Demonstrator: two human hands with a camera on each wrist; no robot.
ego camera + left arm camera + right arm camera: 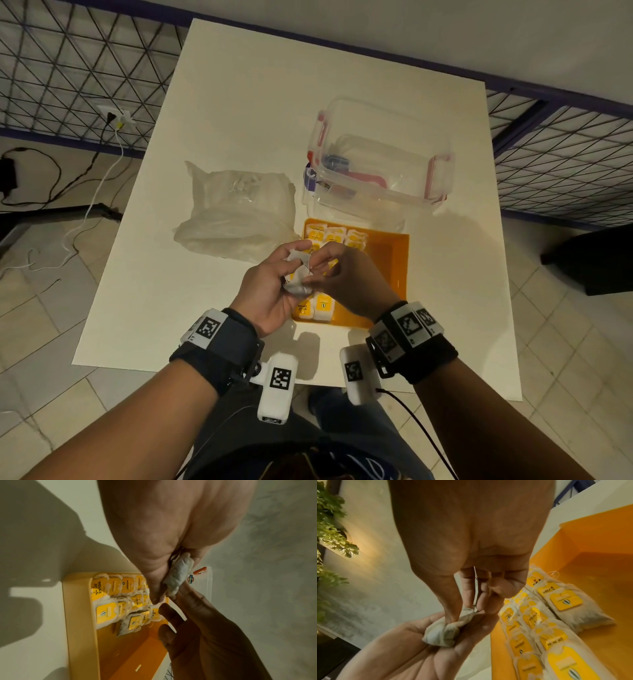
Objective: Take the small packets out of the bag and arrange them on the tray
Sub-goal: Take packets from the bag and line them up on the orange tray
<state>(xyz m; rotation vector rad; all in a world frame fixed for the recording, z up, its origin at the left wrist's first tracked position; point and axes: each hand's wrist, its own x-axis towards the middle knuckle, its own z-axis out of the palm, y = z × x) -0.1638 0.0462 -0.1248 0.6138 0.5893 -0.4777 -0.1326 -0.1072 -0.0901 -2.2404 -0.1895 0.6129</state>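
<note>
Cupped under a crumpled packet [298, 278], my left hand [270, 294] grips it while my right hand [346, 281] pinches its top, both above the orange tray [394, 260]. I'd untangle it gently, then lay it beside the rows; the bag [236, 209] sits behind.

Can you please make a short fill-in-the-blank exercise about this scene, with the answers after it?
1. The packets lie in an ___ tray.
2. The left hand and right hand hold one ___ between them.
3. The clear box stands ___ the tray on the table.
4. The bag lies to the ___ of the tray.

Answers: orange; packet; behind; left
</note>
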